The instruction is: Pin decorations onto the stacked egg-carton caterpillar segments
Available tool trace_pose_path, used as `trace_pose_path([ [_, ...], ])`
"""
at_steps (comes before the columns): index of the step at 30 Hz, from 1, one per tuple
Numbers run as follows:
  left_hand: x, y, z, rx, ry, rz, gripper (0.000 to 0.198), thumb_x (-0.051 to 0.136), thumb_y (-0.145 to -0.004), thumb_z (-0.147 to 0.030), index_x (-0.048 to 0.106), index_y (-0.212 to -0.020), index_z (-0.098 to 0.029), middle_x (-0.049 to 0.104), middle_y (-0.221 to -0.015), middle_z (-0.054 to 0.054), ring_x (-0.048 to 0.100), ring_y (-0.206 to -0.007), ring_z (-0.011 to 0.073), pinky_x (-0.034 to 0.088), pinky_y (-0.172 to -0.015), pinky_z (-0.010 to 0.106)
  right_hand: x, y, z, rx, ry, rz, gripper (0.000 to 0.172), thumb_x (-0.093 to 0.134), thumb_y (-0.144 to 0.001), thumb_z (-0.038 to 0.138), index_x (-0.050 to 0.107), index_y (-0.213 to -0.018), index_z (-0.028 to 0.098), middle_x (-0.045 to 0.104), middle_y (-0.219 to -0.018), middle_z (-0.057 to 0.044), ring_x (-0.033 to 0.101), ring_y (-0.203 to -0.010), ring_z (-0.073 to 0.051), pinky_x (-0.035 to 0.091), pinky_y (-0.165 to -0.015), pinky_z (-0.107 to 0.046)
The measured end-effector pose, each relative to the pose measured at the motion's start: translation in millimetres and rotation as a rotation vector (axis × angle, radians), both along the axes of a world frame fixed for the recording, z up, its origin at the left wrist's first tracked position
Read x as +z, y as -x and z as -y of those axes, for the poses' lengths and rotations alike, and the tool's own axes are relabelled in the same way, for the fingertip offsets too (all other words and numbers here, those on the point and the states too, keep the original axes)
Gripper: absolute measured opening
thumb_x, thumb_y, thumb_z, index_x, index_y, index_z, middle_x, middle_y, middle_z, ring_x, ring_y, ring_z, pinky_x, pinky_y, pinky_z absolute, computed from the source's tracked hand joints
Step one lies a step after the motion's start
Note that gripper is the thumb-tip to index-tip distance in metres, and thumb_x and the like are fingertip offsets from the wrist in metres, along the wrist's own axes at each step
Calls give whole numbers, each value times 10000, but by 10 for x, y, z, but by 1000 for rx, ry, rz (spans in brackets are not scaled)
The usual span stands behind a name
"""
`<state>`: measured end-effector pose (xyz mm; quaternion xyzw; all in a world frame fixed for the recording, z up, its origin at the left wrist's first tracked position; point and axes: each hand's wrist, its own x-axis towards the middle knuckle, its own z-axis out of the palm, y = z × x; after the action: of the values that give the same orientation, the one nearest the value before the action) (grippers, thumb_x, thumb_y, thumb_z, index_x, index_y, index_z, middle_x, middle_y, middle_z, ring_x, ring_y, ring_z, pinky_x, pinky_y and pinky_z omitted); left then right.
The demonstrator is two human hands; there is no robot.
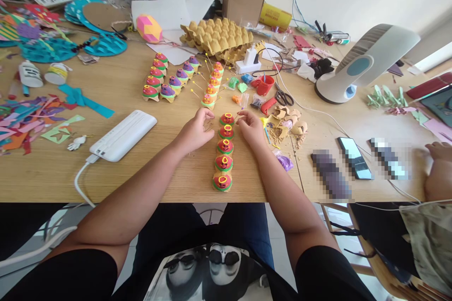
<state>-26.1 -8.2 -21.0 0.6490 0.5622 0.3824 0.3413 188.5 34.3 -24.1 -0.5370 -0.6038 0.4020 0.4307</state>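
A row of egg-carton cups (225,146), painted red with green rims, yellow loops and small faces, runs lengthwise on the table before me. To its left is my left hand (198,130), fingers curved and thumb apart, over a few thin sticks lying on the wood. On the other side, my right hand (250,127) has its fingertips pinched beside the farthest cups; whatever they hold is too small to make out. Beyond my hands stands an orange-and-yellow carton row (212,85) with yellow-tipped sticks poking out. Purple (179,77) and red (155,77) carton rows are left of it.
A white power bank (122,135) lies at left by paper scraps (26,122). Carton pieces (284,124), scissors (283,97) and a red cup (264,85) are at right. A white fan (363,66), a phone (354,157) and another person's arm (439,174) are farther right.
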Motion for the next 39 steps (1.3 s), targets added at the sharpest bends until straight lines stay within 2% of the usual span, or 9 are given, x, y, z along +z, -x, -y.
trace_pose_path([
  [4, 52, -5, -6, 50, -62, 67, 355, 659, -793, -226, 489, -1104, -231, 657, -1263, 86, 622, -1160, 221, 484, -733, 265, 13, 11, 12, -74, 19, -91, 221, 502, -770, 187, 484, -978, 260, 577, -673, 64, 537, -609, -144, 407, -609, -272],
  [7, 147, -18, -8, 146, -55, 267, 264, 613, -902, -410, 493, -1062, -238, 669, -1168, 63, 612, -783, 126, 413, -576, 232, 55, 6, 43, -153, 15, -214, 138, 503, -831, 217, 405, -913, 270, 528, -658, 64, 516, -601, -144, 421, -606, -267],
  [10, 275, -21, 10, 217, -2, 556, 357, 518, -950, -595, 510, -1063, -256, 672, -1099, 43, 396, -498, 58, 251, -440, 244, 156, -6, 134, -144, -91, -221, 165, 498, -930, 346, 417, -816, 259, 483, -656, 44, 501, -612, -143, 439, -626, -279],
  [16, 502, -59, 140, 249, 29, 1174, 469, 462, -955, -698, 587, -965, -247, 684, -980, 46, 401, -495, 79, 206, -402, 230, 409, 36, 481, 132, -576, 113, 279, 591, -965, 413, 618, -765, 219, 583, -720, -13, 572, -712, -165, 478, -716, -323],
  [20, 600, -160, 257, 290, 110, 1388, 532, 336, -1005, -696, 619, -973, -246, 685, -950, 50, 441, -525, 96, 261, -420, 220, 467, 99, 656, 347, -696, 300, 264, 651, -951, 468, 704, -873, 221, 656, -884, -58, 621, -811, -184, 499, -736, -336],
  [26, 652, -261, 354, 334, 120, 1439, 507, 385, -993, -690, 637, -1000, -251, 678, -959, 53, 467, -581, 109, 285, -449, 214, 465, 162, 750, 501, -764, 535, 377, 688, -903, 574, 727, -846, 203, 610, -921, -75, 580, -838, -197, 488, -749, -347],
  [32, 605, -249, 397, 272, 83, 1398, 429, 525, -939, -675, 668, -1012, -277, 697, -1009, 46, 524, -642, 125, 352, -498, 244, 485, 246, 840, 531, -746, 670, 272, 598, -989, 384, 719, -821, 207, 598, -891, -67, 549, -834, -193, 448, -718, -344],
  [35, 583, -244, 384, 213, 35, 1343, 450, 551, -911, -702, 673, -1050, -291, 703, -1085, 46, 636, -846, 178, 467, -624, 277, 487, 251, 830, 448, -676, 588, 233, 560, -987, 282, 696, -817, 200, 604, -884, -68, 568, -834, -189, 463, -723, -335],
  [39, 535, -269, 348, 110, 60, 1229, 406, 690, -857, -624, 689, -1045, -264, 699, -1115, 48, 644, -1053, 197, 524, -784, 278, 464, 187, 735, 296, -611, 342, 156, 602, -951, 247, 656, -810, 207, 604, -856, -46, 588, -809, -177, 480, -721, -327],
])
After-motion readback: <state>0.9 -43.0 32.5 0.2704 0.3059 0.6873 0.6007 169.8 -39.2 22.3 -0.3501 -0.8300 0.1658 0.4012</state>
